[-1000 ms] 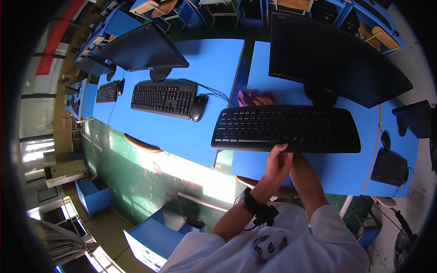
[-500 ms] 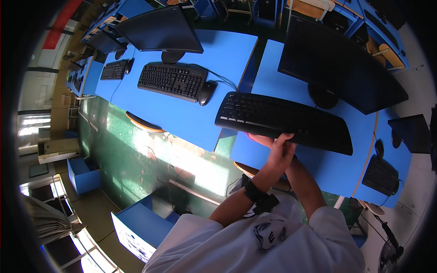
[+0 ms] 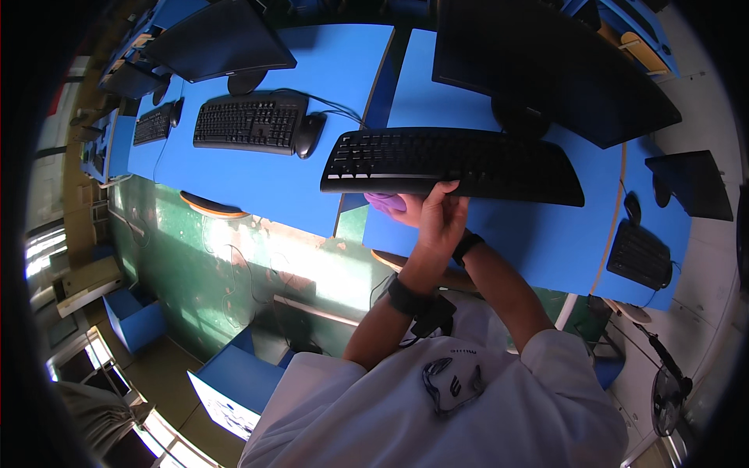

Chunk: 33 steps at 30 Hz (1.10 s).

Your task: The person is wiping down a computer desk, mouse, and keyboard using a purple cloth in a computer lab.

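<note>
A long black keyboard [image 3: 452,160] is tilted up off the blue desk [image 3: 507,226] in front of a large black monitor [image 3: 546,62]. My left hand [image 3: 443,222], with a black strap on its wrist, grips the keyboard's near edge. My right hand [image 3: 407,210] reaches across behind it and holds a purple cloth [image 3: 384,203] under the keyboard's left part. Most of the cloth is hidden by the keyboard and my hands.
On the neighbouring blue desk [image 3: 257,183] to the left lie a second black keyboard [image 3: 246,121], a mouse [image 3: 308,134] and a monitor [image 3: 222,39]. A small keyboard [image 3: 638,253] and a mouse [image 3: 632,209] sit at the right. Blue boxes [image 3: 136,324] stand on the green floor.
The keyboard's near edge has come up off the desk. The purple cloth, earlier lying behind the keyboard, is now under its front edge in my right hand.
</note>
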Tool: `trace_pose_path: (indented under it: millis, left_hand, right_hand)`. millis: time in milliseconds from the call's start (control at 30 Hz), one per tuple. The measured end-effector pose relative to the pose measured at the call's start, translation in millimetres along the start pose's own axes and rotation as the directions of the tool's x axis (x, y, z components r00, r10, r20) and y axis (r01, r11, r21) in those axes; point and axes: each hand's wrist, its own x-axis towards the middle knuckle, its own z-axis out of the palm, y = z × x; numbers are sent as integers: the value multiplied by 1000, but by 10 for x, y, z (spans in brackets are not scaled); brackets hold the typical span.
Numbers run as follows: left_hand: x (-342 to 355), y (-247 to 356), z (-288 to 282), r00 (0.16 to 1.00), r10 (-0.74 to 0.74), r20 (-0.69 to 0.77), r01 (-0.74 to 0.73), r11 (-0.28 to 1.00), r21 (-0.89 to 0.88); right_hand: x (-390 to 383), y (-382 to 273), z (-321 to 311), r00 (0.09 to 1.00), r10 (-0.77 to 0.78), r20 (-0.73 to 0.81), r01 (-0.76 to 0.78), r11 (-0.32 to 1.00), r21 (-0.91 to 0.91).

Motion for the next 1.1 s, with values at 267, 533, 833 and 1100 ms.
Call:
trace_pose_path:
  millis: [267,533,833,1100]
  left_hand:
    - [111,9,-301,971,-219,97,225,973,-56]
    - [61,-152,-244,964,-267,-1,267,962,-60]
    - [-26,-132,-292,973,-227,-50,214,958,-190]
    - [-16,-71,-480,955,-296,34,298,941,-164]
  right_hand:
    - [-195,-125,450,992,-49,120,70,982,-176]
    - [-427,-234,339,913,-246,325,264,964,-11]
    - [-188,97,197,982,109,-153,-158,918,-363]
    - [-148,-223,444,964,-239,121,249,965,-82]
